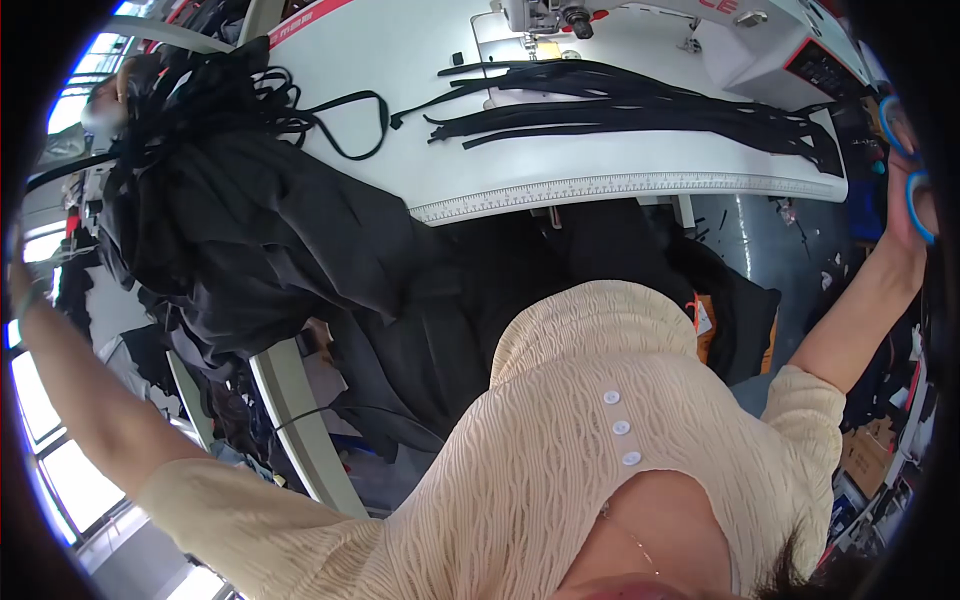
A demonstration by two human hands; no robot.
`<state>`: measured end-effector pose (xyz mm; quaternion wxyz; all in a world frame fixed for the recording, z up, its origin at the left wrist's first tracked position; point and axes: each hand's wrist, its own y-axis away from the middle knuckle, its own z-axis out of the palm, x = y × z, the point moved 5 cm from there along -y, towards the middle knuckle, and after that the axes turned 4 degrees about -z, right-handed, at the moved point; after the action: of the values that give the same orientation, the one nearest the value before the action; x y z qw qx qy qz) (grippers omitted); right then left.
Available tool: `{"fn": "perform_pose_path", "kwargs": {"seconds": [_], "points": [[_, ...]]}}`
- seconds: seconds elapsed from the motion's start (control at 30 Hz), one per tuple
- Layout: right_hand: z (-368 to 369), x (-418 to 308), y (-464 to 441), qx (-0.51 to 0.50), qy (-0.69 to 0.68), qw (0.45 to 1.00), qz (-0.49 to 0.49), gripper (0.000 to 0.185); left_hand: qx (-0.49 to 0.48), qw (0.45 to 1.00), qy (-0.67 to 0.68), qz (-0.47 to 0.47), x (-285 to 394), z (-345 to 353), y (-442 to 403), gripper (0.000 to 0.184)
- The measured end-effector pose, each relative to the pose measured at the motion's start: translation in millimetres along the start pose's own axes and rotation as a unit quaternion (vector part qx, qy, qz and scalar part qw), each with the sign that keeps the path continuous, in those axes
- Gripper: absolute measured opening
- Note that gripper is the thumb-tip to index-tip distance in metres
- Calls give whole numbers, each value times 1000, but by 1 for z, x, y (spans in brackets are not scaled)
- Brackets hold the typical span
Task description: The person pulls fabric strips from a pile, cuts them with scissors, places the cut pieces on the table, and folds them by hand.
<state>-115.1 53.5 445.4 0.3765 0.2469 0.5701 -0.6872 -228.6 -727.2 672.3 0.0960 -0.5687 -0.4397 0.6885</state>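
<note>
At the far right edge, my right hand [915, 205] is closed on scissors with blue handles [918, 200]; the blades do not show. My left arm reaches up along the far left edge, where my left hand [17, 265] is blurred and mostly cut off, its fingers hidden. A black strap runs from a tangled bundle of black straps [215, 100] towards that edge; I cannot tell whether my left hand holds it. The bundle lies on black fabric [270, 220], which hangs over the table's left end. A blurred, skin-coloured shape beside the bundle is unclear.
A sewing machine [750, 50] stands at the back of the white table [560, 165]. Several cut black strips [620, 100] lie across it, below the needle area. A ruler tape [620, 194] follows the front edge. More dark fabric [720, 300] hangs below, near a pale table leg [300, 420].
</note>
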Motion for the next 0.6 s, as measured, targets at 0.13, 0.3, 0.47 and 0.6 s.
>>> {"fn": "perform_pose_path", "kwargs": {"seconds": [0.13,0.3,0.47,0.6], "points": [[-176,6,1,104,57,992,46,14,-350,845,391,-101,219,-61,94,22],[-300,18,47,182,162,959,147,13,-437,675,589,-89,376,-143,146,18],[-290,22,74,218,201,938,180,28,-485,656,579,9,424,-176,156,23],[-275,21,73,245,223,926,183,20,-512,675,524,83,434,-192,141,29]]}}
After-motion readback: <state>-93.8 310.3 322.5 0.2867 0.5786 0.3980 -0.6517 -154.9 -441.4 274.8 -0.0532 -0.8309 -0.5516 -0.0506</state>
